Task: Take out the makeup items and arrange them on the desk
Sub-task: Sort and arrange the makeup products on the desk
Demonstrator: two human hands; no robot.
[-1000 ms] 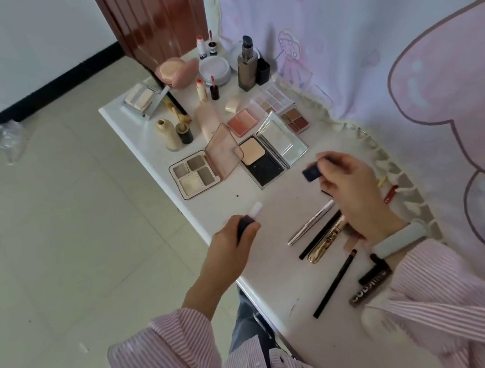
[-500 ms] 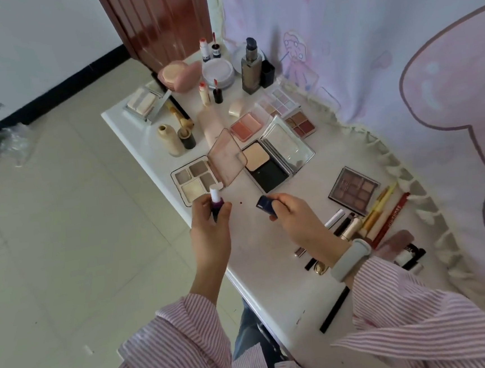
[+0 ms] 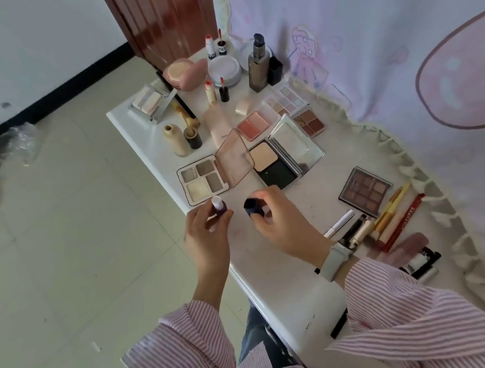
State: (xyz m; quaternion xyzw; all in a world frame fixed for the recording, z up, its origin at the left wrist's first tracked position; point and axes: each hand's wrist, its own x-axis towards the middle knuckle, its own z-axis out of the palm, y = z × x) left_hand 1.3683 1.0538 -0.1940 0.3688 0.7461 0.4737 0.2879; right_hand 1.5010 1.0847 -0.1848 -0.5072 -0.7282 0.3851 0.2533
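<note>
My left hand (image 3: 206,237) holds an uncapped lip balm stick (image 3: 218,206) upright, its white tip showing above a dark purple tube, at the near edge of the white desk (image 3: 281,271). My right hand (image 3: 280,224) pinches the stick's dark blue cap (image 3: 252,207), open end up, a short way right of the stick. Just beyond both hands lies an open grey eyeshadow palette (image 3: 202,178) with a pink lid. An open powder compact (image 3: 277,163) sits beside it. A brown palette (image 3: 365,190) lies to the right.
Pencils, a white pen and gold tubes (image 3: 379,221) lie in a row right of my right wrist. Bottles, a tall pump bottle (image 3: 258,65), a pink puff case (image 3: 186,72) and small palettes crowd the far end. A pink curtain (image 3: 400,52) borders the desk's right side.
My right hand has carried the cap from the pencil area leftward toward the stick. My left hand rose and turned the stick upright. Over the last half second both hands barely moved.
</note>
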